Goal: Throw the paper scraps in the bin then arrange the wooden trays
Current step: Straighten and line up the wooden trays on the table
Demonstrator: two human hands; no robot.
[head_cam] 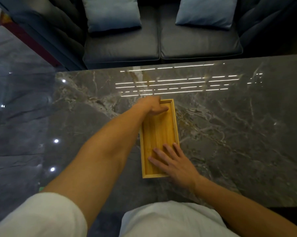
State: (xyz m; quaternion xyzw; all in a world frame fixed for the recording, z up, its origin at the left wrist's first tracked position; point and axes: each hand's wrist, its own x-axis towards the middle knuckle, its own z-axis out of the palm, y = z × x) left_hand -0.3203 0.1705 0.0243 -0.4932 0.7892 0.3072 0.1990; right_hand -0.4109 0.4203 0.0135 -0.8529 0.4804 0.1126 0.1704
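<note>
A long yellow wooden tray lies lengthwise on the grey marble table, its inside bare. My left hand reaches over the tray's far left corner and grips the rim there, thumb lying inside. My right hand rests flat with spread fingers on the tray's near end, palm over the near right corner. No paper scraps and no bin are in view. Only this one tray shows.
A dark blue sofa with two light blue cushions stands just beyond the table's far edge. Glossy dark floor lies to the left. The table's near edge runs close to my body.
</note>
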